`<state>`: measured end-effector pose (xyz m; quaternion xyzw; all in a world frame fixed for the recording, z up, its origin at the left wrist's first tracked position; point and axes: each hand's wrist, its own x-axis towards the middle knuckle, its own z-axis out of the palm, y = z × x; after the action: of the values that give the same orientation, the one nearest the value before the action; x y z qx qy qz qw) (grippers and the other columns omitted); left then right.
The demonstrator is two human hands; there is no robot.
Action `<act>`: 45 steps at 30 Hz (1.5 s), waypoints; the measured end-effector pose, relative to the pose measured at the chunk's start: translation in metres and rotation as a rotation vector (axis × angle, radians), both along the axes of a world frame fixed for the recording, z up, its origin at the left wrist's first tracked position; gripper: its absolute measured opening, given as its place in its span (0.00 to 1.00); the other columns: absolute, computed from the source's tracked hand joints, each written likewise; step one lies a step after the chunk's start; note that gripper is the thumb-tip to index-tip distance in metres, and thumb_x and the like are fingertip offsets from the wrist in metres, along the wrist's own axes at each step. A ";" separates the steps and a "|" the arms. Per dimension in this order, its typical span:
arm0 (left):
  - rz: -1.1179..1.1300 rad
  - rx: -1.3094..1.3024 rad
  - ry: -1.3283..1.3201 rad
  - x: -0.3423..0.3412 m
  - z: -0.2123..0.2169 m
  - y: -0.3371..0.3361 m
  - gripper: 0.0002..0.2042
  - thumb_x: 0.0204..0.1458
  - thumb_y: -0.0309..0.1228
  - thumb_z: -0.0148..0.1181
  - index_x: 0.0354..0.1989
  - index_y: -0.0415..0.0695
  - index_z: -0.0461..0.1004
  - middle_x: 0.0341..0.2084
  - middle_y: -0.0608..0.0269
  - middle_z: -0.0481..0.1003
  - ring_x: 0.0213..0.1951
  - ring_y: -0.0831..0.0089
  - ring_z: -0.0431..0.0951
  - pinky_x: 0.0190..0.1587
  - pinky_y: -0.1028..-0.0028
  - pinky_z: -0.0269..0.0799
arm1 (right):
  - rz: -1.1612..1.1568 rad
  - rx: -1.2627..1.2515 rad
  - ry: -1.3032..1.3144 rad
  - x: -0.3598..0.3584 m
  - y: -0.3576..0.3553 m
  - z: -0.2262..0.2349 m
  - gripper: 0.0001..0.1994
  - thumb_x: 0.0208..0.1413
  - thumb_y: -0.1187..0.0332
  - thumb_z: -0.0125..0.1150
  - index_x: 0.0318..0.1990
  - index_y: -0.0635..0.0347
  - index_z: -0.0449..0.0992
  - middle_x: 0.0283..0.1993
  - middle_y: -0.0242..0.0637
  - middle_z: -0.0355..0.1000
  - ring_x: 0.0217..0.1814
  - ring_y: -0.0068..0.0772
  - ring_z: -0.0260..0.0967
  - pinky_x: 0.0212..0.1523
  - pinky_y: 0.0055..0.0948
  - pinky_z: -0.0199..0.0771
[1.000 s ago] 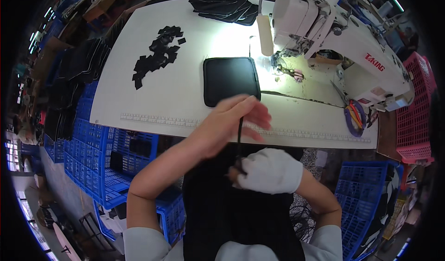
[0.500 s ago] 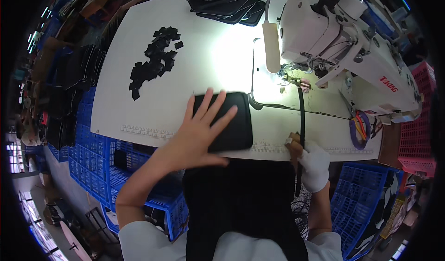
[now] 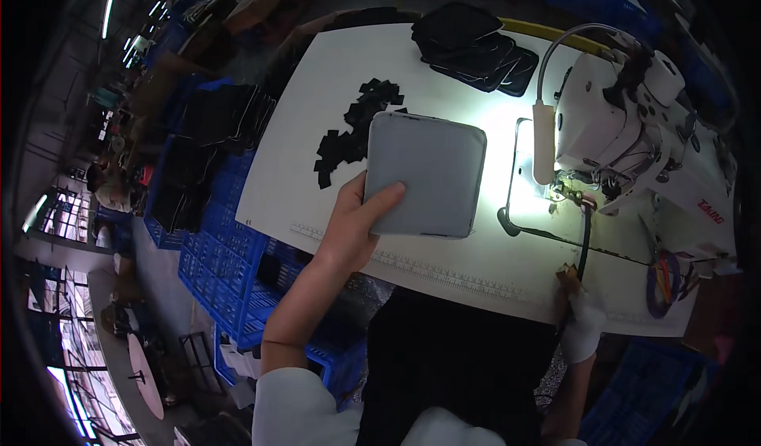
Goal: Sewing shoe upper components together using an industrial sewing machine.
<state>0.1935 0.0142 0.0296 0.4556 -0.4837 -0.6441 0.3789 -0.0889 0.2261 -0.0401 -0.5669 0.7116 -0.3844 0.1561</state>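
My left hand [image 3: 353,220] grips a flat, rounded square panel [image 3: 432,168] by its left edge, thumb on top and fingers behind it. Its grey face is up, and it is raised over the white table [image 3: 277,184]. A narrow black strip [image 3: 586,244] runs from the sewing machine [image 3: 598,125] down toward the table's front edge. There my right hand [image 3: 585,323], in a white glove with brown wrapping on a fingertip, is closed around the strip; the hand is somewhat blurred. Small black squares [image 3: 349,141] lie loosely heaped beyond the panel, which covers some of them.
A stack of black panels [image 3: 476,45] lies at the table's far edge. Scissors [image 3: 648,236] and a purple roll [image 3: 659,287] are right of the strip. A lamp [image 3: 544,141] hangs by the needle. Blue crates [image 3: 210,248] stand at the left, with black pieces on top.
My left hand was spread flat on the black panel; now it has the panel lifted, grey side showing. My right hand stays at the strip. The whole view has shifted and tilted.
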 end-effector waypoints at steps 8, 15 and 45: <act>-0.275 -0.595 -0.662 -0.013 0.039 0.029 0.29 0.56 0.34 0.62 0.65 0.36 0.63 0.55 0.44 0.72 0.54 0.54 0.76 0.53 0.64 0.73 | 0.014 0.032 0.110 -0.003 0.001 0.003 0.13 0.61 0.76 0.58 0.51 0.69 0.79 0.49 0.42 0.79 0.44 0.29 0.74 0.46 0.25 0.71; -0.539 -1.053 -0.949 -0.054 -0.010 0.036 0.36 0.54 0.41 0.64 0.70 0.41 0.58 0.63 0.43 0.63 0.65 0.47 0.64 0.60 0.59 0.67 | -0.106 0.114 -0.032 -0.005 0.003 -0.009 0.14 0.55 0.82 0.61 0.50 0.66 0.80 0.43 0.41 0.77 0.40 0.32 0.72 0.43 0.28 0.69; -0.214 -0.035 0.203 -0.054 -0.039 0.060 0.10 0.60 0.23 0.58 0.49 0.38 0.73 0.41 0.63 0.75 0.43 0.78 0.73 0.52 0.78 0.67 | -0.127 -0.155 -0.739 0.032 -0.025 -0.014 0.14 0.57 0.82 0.49 0.49 0.77 0.73 0.34 0.37 0.68 0.22 0.19 0.56 0.24 0.18 0.54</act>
<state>0.1392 0.0746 -0.0094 0.3273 -0.4999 -0.7151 0.3627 -0.0570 0.2007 -0.0544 -0.3551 0.6099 -0.6246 0.3345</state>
